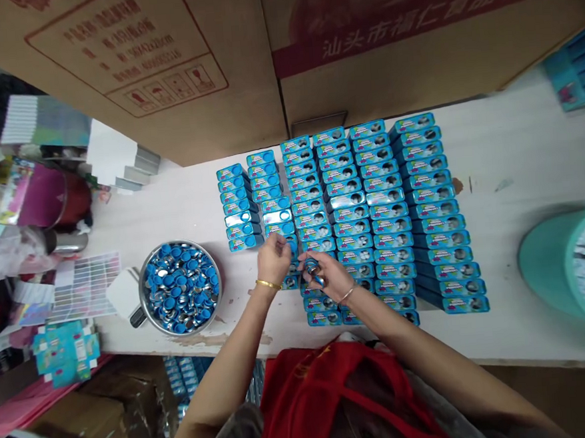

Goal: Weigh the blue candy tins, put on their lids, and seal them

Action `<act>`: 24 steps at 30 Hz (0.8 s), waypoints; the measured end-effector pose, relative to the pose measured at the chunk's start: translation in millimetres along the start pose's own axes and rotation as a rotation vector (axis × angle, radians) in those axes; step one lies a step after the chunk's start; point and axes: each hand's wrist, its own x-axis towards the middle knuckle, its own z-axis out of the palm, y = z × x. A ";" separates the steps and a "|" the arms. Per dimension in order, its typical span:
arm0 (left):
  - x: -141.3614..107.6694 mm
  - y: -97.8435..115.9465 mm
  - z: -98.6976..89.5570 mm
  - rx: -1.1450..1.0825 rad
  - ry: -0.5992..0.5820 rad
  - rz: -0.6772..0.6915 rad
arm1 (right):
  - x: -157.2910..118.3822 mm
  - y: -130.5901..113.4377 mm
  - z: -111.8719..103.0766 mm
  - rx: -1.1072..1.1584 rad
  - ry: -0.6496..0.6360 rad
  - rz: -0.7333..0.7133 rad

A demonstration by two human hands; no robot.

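My right hand (328,275) is curled round a few small round metal caps (312,267), silver with blue. Just left of it, my left hand (274,259) is closed in a pinch over the second row of blue tins (266,182); whatever its fingertips hold is hidden. Several rows of these narrow printed tins (393,240) stand upright on the table, each with a round opening on top. Toward the left, some openings look covered in blue, while many others show dark or pale insides. A metal pan (219,287) full of the same caps sits left of my hands.
Large cardboard boxes (222,70) wall off the back of the white table (504,231). A teal bucket (540,255) with pale contents stands at the right. Bags, a pink-purple pot (45,193) and printed sheets (87,287) crowd the left.
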 end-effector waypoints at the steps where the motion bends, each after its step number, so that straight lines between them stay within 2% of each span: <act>1: 6.6 -1.0 -1.2 0.094 0.023 -0.011 | -2.3 0.2 -3.6 0.046 -0.032 -0.005; 4: 24.4 1.3 -3.2 0.372 -0.014 -0.022 | -6.9 -0.3 -14.6 0.072 -0.076 -0.006; 8: 43.0 11.6 -6.4 0.596 -0.210 -0.162 | -6.6 -0.7 -24.1 0.094 -0.065 0.012; 15: 85.1 19.0 -10.0 0.682 -0.505 -0.289 | -11.7 1.6 -24.8 0.167 -0.028 0.040; 17: 92.1 20.2 -9.8 0.678 -0.552 -0.313 | -16.8 1.8 -22.9 0.139 -0.044 0.024; 19: 89.4 22.5 -11.3 0.686 -0.506 -0.319 | -21.6 1.9 -21.5 0.110 -0.050 -0.001; 21: 74.1 24.4 -14.4 0.701 -0.365 -0.254 | -25.3 2.2 -21.4 0.090 -0.037 -0.006; 23: 47.1 24.0 -17.2 0.614 -0.250 -0.067 | -27.3 3.0 -22.2 0.074 -0.017 0.021; 24: 30.7 22.6 -17.8 0.508 -0.240 0.062 | -27.7 3.7 -22.6 0.068 -0.006 0.037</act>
